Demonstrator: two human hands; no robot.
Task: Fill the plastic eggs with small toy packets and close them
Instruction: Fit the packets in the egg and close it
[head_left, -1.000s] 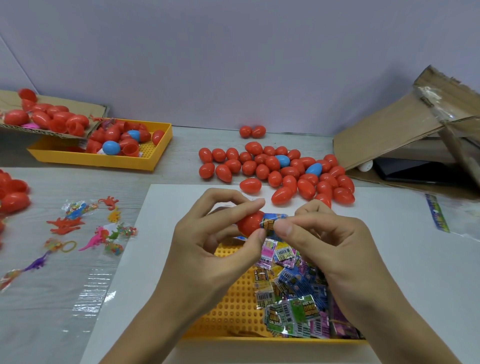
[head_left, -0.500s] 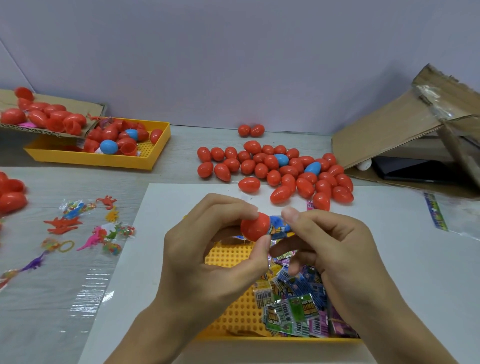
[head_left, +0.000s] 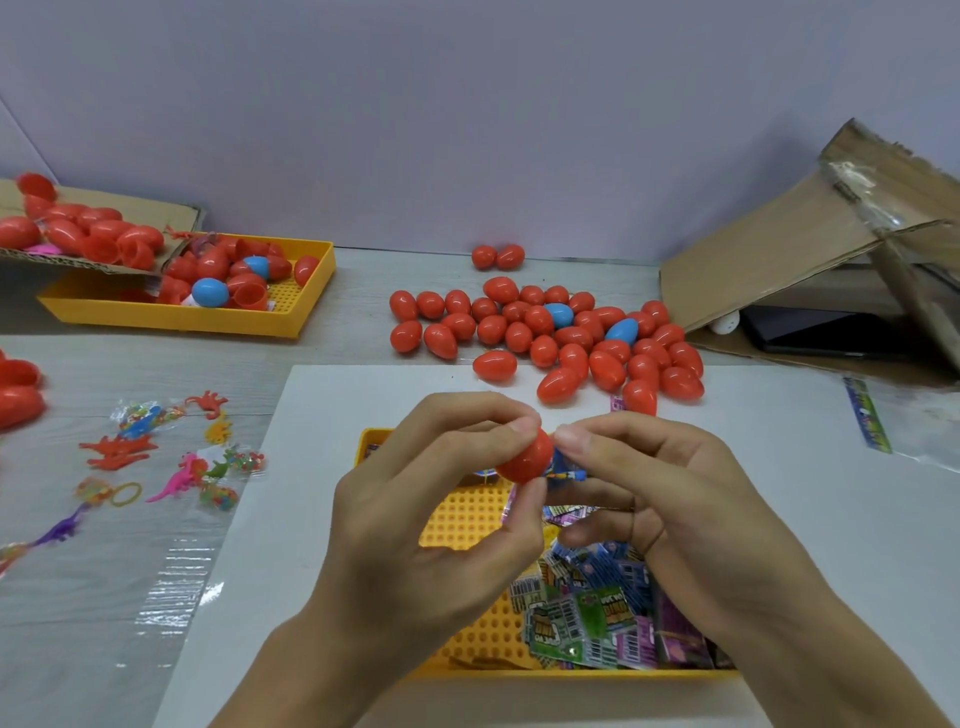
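— Where's the egg?
— The red egg half (head_left: 524, 457) sits above the yellow tray (head_left: 467, 525), pinched by the left hand (head_left: 431, 525).
— And the right hand (head_left: 675, 519)?
— Fingers clamped on a toy packet (head_left: 563, 467) at the egg's mouth

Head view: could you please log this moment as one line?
left hand: holds red egg half | right hand: pushes packet in | egg: open

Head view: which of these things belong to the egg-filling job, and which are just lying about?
In the job: red egg half, held by left hand; toy packet, pushed by right hand; packet tray; closed eggs.
Lying about: cardboard box; loose dinosaur toys.
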